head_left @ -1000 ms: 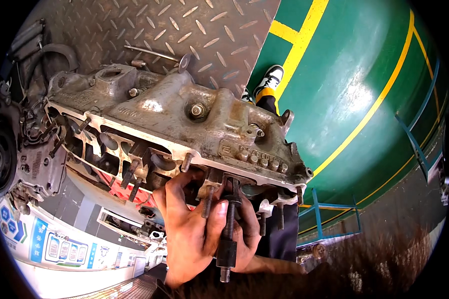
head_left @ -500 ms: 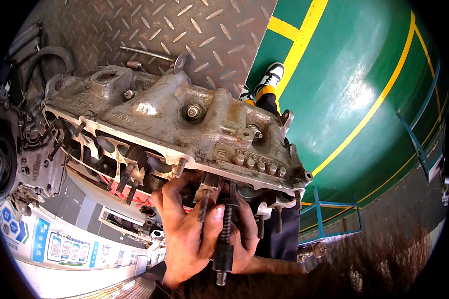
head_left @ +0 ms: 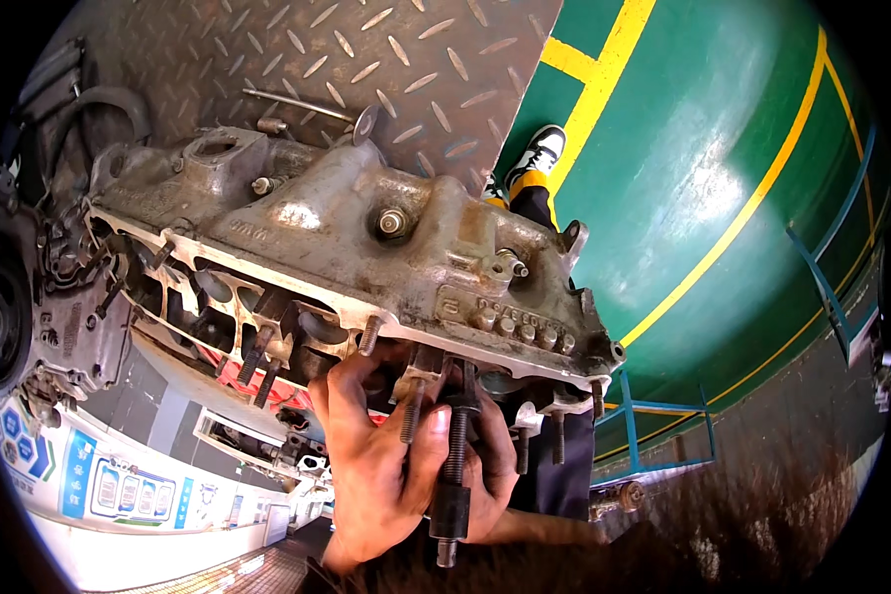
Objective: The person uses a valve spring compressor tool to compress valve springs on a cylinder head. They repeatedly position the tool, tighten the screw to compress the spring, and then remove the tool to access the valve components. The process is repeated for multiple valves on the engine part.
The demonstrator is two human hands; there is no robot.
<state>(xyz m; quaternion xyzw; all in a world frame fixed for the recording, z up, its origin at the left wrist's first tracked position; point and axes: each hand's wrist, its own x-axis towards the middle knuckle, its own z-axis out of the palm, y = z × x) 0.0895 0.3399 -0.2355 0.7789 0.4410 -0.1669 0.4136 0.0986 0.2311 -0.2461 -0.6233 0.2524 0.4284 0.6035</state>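
Observation:
A grey cast-metal cylinder head [head_left: 337,223] stands tilted, its open side with studs and bores turned toward me. A black screw-type tool [head_left: 455,445] with a long thread, a thick sleeve and a square end hangs from its near right part. My left hand [head_left: 376,455] is left of the tool, closed, its fingers reaching under the head's edge and its thumb beside the thread. Behind the tool, my right hand [head_left: 493,465] is closed too, with fingers curled up toward the same spot. What the fingertips pinch is hidden by the tool and studs.
An engine valve [head_left: 312,107] lies on the diamond-pattern metal plate [head_left: 406,59] behind the head. Another engine assembly [head_left: 64,307] with a black pulley stands at the left. Someone's shoe [head_left: 540,153] shows on the green floor [head_left: 663,178]. Blue metal frames [head_left: 663,408] stand at the right.
The cylinder head, plate, tool and my hands appear slightly farther right in the picture. Both hands keep nearly the same pose around the tool.

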